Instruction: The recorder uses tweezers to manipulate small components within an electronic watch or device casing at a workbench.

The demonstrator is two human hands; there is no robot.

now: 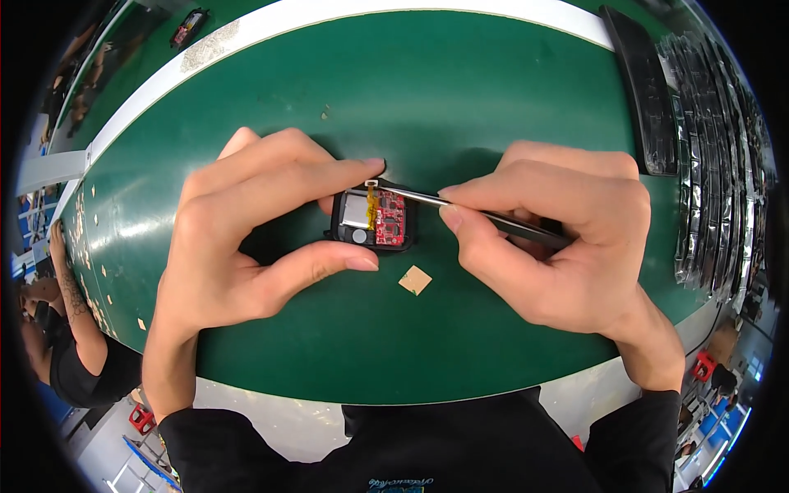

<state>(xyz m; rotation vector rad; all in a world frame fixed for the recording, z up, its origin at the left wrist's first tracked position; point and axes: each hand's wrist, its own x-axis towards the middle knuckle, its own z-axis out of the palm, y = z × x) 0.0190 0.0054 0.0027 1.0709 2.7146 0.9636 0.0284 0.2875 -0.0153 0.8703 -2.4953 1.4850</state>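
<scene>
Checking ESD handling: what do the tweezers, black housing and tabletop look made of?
Tweezers: likely metal; bright, polished-looking glint toward the tips, darker rear, possibly coated.
Black housing: probably moulded plastic; dark, rounded corners, thin rim.
Tabletop: perhaps rubber or vinyl sheet; smooth, even green with soft sheen. Laminate is possible too.

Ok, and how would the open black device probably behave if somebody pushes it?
The open black device would probably slide rather than roll, as its body looks broad and squarish. It may be fragile inside: the red circuit board and yellow ribbon lie exposed.
</scene>
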